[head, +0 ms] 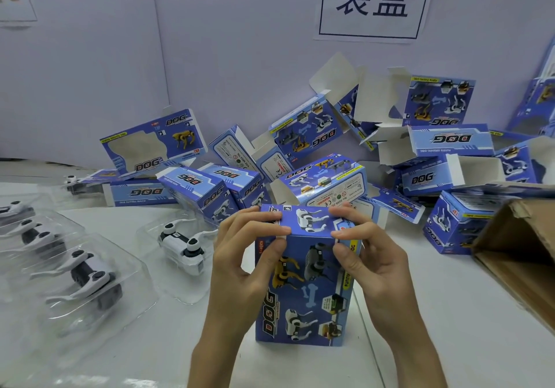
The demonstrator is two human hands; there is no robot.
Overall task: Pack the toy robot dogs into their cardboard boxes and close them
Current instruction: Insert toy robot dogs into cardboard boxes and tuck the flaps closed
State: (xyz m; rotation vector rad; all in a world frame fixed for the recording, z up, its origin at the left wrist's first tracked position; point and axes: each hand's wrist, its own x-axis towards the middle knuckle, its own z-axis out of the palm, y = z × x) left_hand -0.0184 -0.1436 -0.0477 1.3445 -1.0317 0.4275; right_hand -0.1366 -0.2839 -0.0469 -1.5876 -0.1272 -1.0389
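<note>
Head view over my two hands at the packing counter [456, 291]: a blue toy-dog box [303, 294] stands on end between them, its top flap folded down. My left grip [240, 261] and right grip [372, 255] each curl round an upper corner of the box, fingers over the flap and thumbs on the front face just below the fold. White robot dogs [183, 246] in clear trays lie to the left, open boxes [318, 183] are heaped behind, and a brown carton [516, 252] sits at right.
</note>
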